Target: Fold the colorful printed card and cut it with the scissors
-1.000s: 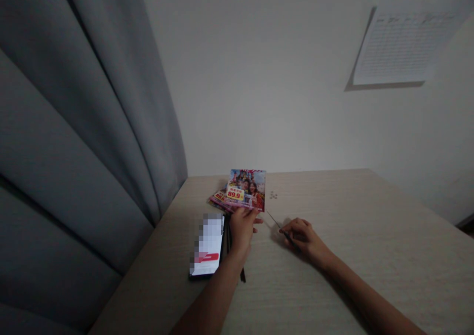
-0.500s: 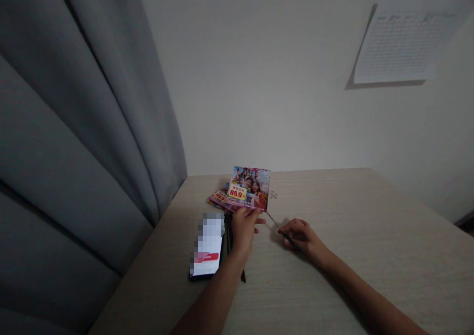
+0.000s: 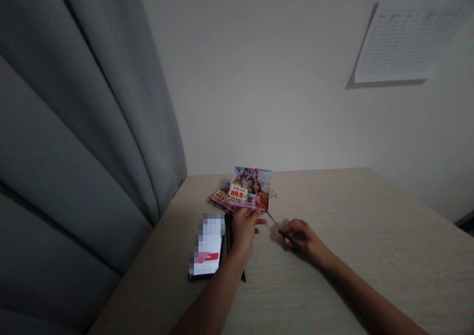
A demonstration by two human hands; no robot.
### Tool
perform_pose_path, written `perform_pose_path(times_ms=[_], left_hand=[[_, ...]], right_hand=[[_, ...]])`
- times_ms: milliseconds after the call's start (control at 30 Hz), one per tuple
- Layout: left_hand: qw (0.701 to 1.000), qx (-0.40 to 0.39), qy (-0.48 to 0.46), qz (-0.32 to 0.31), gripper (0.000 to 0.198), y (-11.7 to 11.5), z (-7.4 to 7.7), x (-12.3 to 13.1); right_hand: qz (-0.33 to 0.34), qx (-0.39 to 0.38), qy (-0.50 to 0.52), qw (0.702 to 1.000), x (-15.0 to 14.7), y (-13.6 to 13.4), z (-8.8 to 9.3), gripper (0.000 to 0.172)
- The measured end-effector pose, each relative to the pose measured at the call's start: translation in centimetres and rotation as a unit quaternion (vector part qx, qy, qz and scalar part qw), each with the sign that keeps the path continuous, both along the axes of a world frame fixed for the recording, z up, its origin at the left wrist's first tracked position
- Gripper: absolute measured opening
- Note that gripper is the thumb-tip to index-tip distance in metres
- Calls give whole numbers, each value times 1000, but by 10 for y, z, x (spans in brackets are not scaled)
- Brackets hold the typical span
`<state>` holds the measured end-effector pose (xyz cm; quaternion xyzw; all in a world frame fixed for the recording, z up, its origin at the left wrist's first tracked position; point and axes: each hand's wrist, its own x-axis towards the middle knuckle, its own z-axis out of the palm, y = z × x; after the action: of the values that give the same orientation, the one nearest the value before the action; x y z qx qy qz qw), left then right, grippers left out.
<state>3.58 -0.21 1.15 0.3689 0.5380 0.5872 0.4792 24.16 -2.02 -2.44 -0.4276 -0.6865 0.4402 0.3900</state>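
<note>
My left hand [image 3: 244, 226] pinches the lower edge of a colourful printed flyer [image 3: 251, 187] marked 89.9, holding it tilted up. My right hand [image 3: 303, 238] is closed round the dark handle of what look like slim scissors [image 3: 274, 221]. Their thin blades reach up and left, and the tip touches the flyer's lower right corner. More flyers [image 3: 219, 197] lie fanned on the table, partly hidden behind the held one. Under my left wrist, a dark flat object [image 3: 228, 226] is partly covered.
A phone [image 3: 208, 246] with a lit, partly blurred screen lies left of my left forearm. Several small grey bits [image 3: 274, 194] rest right of the flyer. A grey curtain [image 3: 111, 103] hangs at the left, and a printed sheet [image 3: 396, 43] is on the wall behind the wooden table [image 3: 351, 216].
The held flyer has shifted very slightly to the right. Both hands otherwise keep almost the same place and grip.
</note>
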Motion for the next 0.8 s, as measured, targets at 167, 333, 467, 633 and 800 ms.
perform_pose_path(times_ms=[167,333,467,633,800], left_hand=[[1000,-3,1,0,31,0,1,0],[1000,-3,1,-4,32,-1,1,0],[1000,-4,-2,-6,34,-2,1,-1],[1000,-5,-6,-5,35,-1,1,-1],[1000,-4,-4,-8,37,-1,0,-1]], right_hand=[[5,4,-9,1000,-1,0,3,40],[9,2,-2,1000,-1,0,4,41],[6,-8,8,1000,-1,-1,2,41],[13,-18,8,1000,-3,-1,4,42],[29,-27,16,999,-4,-2,10,43]])
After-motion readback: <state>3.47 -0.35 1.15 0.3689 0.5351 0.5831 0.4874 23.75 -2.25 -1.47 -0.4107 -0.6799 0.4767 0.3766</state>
